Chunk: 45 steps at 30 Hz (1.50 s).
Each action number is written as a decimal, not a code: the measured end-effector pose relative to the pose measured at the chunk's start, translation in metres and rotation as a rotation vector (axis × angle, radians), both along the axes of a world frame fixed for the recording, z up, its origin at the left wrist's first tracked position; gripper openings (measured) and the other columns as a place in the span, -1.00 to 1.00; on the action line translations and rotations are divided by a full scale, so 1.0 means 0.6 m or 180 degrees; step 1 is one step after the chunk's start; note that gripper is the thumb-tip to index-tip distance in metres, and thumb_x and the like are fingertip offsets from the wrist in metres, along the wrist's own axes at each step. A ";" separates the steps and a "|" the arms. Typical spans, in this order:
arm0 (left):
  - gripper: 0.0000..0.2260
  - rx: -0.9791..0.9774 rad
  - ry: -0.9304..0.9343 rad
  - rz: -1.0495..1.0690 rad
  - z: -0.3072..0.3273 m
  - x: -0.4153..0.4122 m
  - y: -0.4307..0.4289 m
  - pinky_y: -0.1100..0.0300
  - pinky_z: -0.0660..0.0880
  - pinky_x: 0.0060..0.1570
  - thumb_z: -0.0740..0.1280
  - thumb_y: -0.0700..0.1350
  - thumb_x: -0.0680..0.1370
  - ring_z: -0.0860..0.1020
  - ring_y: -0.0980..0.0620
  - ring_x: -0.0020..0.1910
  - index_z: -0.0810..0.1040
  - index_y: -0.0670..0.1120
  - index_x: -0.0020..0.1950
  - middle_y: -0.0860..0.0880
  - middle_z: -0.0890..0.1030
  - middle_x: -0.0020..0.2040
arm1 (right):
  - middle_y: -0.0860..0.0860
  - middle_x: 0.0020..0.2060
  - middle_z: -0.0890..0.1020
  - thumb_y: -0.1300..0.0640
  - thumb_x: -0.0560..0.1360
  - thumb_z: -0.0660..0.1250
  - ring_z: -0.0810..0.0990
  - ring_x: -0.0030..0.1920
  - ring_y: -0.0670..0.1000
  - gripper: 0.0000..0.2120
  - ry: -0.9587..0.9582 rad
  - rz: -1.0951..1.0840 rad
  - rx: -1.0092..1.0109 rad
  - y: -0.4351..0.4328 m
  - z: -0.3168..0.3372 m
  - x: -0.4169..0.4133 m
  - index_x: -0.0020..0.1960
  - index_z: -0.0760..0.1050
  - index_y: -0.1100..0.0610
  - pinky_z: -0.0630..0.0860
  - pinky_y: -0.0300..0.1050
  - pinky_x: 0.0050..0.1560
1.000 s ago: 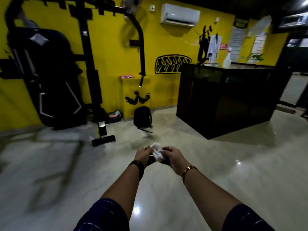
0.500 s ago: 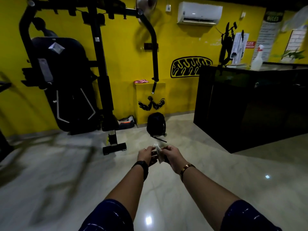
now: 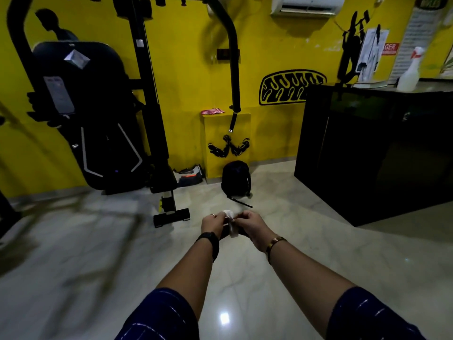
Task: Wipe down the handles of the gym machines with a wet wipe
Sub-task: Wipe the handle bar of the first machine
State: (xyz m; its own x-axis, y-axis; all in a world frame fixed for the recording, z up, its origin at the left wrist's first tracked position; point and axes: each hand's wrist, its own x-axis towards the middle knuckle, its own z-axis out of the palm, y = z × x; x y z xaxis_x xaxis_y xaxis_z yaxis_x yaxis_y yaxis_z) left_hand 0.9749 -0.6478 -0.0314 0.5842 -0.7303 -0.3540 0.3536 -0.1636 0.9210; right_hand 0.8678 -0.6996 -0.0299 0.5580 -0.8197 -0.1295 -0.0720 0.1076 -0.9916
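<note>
Both arms reach out in front of me over the floor. My left hand (image 3: 212, 223) and my right hand (image 3: 250, 223) pinch a small white wet wipe (image 3: 230, 223) between them, held bunched and hanging down. Something dark sits under the wipe between the hands; I cannot tell what it is. A black gym machine (image 3: 147, 99) stands against the yellow wall ahead on the left, with a curved bar ending in a long black handle (image 3: 235, 77) that hangs down at centre. The hands are well short of that handle.
A black backpack (image 3: 235, 177) lies on the floor by the wall. The machine's foot (image 3: 171, 215) juts toward me. A dark counter (image 3: 377, 153) fills the right, with a white spray bottle (image 3: 409, 72) on top. Shoes (image 3: 190, 175) sit near the machine's base.
The view has swung left and moved closer to the machine and wall. Both hands stay together, working the wipe, which now hangs lower between them.
</note>
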 end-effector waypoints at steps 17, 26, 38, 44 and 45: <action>-0.77 0.0146 -0.0335 -0.0496 0.025 0.388 -0.241 0.28 0.46 -0.45 0.25 -0.29 0.57 0.54 -0.01 -0.41 0.57 -0.20 -0.27 -0.12 0.59 -0.36 | 0.17 -0.24 0.54 0.31 0.52 0.26 0.53 -0.19 0.09 -0.85 -0.0071 -0.0652 0.0147 -0.234 0.014 0.386 -0.22 0.43 0.19 0.54 -0.08 -0.14; -0.65 0.0367 -0.0511 -0.0003 0.006 0.537 -0.330 0.01 0.49 0.09 0.11 -0.14 0.60 0.53 -0.25 0.11 0.50 -0.33 0.23 -0.29 0.55 0.16 | 0.23 -0.05 0.58 0.16 0.48 0.15 0.54 -0.06 0.17 -0.80 -0.0212 -0.1247 0.0719 -0.332 0.014 0.512 -0.04 0.48 0.25 0.50 -0.02 0.01; -0.60 -0.0076 0.0741 0.0103 0.020 0.647 -0.459 0.20 0.33 -0.35 0.09 0.00 0.63 0.45 -0.01 -0.53 0.30 -0.10 -0.39 -0.07 0.43 -0.53 | 0.12 -0.15 0.57 0.28 0.60 0.23 0.53 -0.17 0.04 -0.94 -0.0449 -0.0737 0.0343 -0.496 0.015 0.642 -0.02 0.47 0.21 0.51 -0.15 -0.27; -0.45 0.0135 0.0469 -0.0944 0.056 0.684 -0.574 0.27 0.51 -0.51 0.21 0.18 0.59 0.61 -0.01 -0.50 0.66 -0.18 -0.37 -0.12 0.64 -0.41 | 0.14 -0.21 0.58 0.31 0.57 0.28 0.56 -0.24 0.01 -0.96 -0.0532 -0.0173 0.0195 -0.627 0.049 0.680 -0.01 0.50 0.28 0.55 -0.24 -0.33; -0.59 0.0189 0.0329 -0.1041 0.060 0.690 -0.596 0.26 0.55 -0.48 0.26 0.10 0.60 0.63 0.01 -0.47 0.65 -0.19 -0.24 -0.11 0.66 -0.38 | 0.14 -0.22 0.58 0.31 0.56 0.29 0.56 -0.24 0.02 -0.97 -0.0526 -0.0142 0.0156 -0.651 0.057 0.684 -0.05 0.51 0.26 0.55 -0.25 -0.33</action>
